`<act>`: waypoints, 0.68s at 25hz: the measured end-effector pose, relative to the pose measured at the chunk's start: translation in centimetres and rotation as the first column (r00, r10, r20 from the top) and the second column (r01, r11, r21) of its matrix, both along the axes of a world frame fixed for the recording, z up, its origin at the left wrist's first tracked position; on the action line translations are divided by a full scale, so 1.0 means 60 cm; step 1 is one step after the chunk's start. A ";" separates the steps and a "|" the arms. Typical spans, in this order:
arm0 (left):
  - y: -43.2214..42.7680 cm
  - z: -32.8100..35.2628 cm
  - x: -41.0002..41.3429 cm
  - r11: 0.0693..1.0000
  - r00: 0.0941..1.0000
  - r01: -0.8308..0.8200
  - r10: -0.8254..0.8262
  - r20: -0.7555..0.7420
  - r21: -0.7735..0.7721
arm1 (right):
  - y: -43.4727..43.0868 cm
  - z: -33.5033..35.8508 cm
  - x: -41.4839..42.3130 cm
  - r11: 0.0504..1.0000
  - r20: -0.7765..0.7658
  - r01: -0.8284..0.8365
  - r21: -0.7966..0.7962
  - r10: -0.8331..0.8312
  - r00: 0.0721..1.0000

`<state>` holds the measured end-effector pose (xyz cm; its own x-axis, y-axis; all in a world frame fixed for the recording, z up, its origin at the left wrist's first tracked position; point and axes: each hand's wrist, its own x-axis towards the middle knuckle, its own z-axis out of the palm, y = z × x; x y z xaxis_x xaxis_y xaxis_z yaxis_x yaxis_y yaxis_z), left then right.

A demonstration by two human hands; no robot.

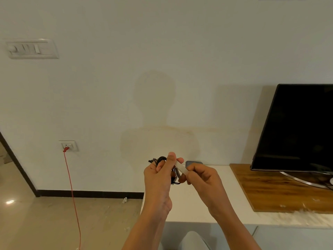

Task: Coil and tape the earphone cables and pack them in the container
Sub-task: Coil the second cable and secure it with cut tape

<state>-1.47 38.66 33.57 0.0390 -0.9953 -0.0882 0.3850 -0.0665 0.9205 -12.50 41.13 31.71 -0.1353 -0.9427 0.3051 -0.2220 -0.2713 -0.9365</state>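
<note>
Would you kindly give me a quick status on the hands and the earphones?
Left hand gripping coiled black earphone cable. Right hand pinching white tape strip. Nothing obstructing.

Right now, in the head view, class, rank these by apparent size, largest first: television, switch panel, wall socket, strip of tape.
1. television
2. switch panel
3. wall socket and strip of tape: about alike; the tape is nearer the camera and partly covered, so unranked.

Plain white wall (162, 51) bears a white switch plate (32, 48) and 1 white socket (72, 144) with a red cord (70, 177); glossy beige floor (45, 222), white counter (194, 204), black flat television (297, 127).
</note>
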 end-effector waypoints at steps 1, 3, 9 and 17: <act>-0.001 0.000 0.002 1.000 1.000 0.001 -0.001 -0.002 0.002 | 0.001 0.000 0.000 1.000 -0.013 -0.008 0.002 0.008 1.000; -0.003 -0.001 0.004 1.000 1.000 0.005 -0.005 -0.004 0.010 | 0.001 0.000 -0.001 1.000 -0.039 -0.016 0.012 0.017 0.999; -0.012 -0.005 0.011 0.998 0.999 0.040 -0.037 -0.039 0.056 | 0.007 -0.006 -0.009 0.998 -0.087 -0.042 0.037 0.045 0.995; 0.008 -0.001 -0.011 0.999 0.998 -0.047 0.048 0.038 -0.022 | -0.002 0.006 0.010 0.999 0.062 0.034 0.023 -0.036 0.997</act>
<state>-2.11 39.12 33.53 0.0891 -0.9939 -0.0644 0.3519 -0.0290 0.9356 -11.91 41.01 32.05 -0.1866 -0.9432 0.2748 -0.1718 -0.2441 -0.9544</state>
